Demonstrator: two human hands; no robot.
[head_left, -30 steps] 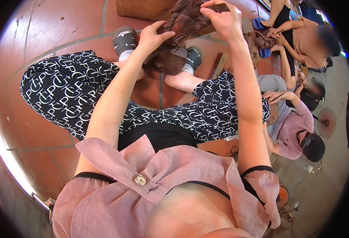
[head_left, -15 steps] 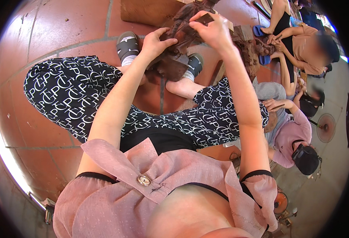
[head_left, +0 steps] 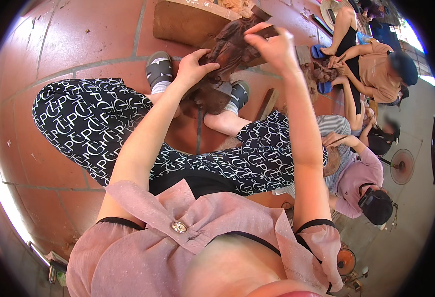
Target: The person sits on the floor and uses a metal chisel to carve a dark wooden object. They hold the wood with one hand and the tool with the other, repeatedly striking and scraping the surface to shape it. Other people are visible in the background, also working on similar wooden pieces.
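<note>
A dark reddish-brown carved wooden figure leans between my feet, its blocky base toward me and its upper end away. My left hand grips the figure low on its left side, thumb over the carving. At the figure's upper right, my right hand pinches a small dark flat piece, possibly folded sandpaper. Whether that piece touches the wood is hard to tell.
A thick wooden block lies beyond the figure. Right of my foot is a wooden strip. Two co-workers, one in an orange shirt and one in a pink shirt, sit at the right near a fan.
My right hand has shifted slightly right and down along the figure, still pinching the dark piece. The view has tilted a little, showing more of the figure's upper end. My left hand keeps its grip.
</note>
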